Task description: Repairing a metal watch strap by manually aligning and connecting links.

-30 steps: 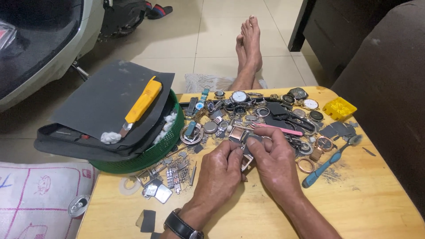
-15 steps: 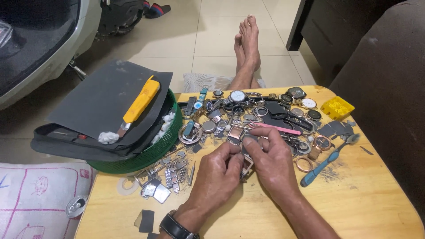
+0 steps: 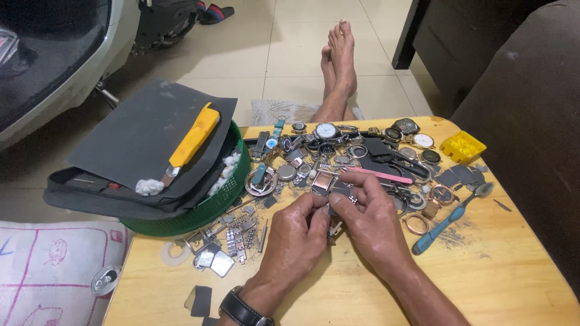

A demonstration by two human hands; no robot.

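Observation:
My left hand [image 3: 296,238] and my right hand [image 3: 371,220] meet at the middle of a low wooden table [image 3: 495,278]. Together their fingertips pinch a small metal watch part [image 3: 332,226], mostly hidden between them. A black wristwatch [image 3: 241,309] sits on my left wrist. Just beyond the hands lies a heap of watches and watch cases [image 3: 338,151], with a pink pair of tweezers [image 3: 380,175] on top. Loose metal band links [image 3: 232,238] lie to the left of my left hand.
A green basket [image 3: 211,205] holds a dark pouch, grey sheets [image 3: 151,133], a yellow utility knife [image 3: 193,136] and cotton. A blue toothbrush [image 3: 447,220] and a yellow box [image 3: 462,147] lie right. My bare feet [image 3: 338,60] stretch past the table. A sofa stands right.
Both hands stay together on the small part, with only slight finger movement. The view has shifted a little.

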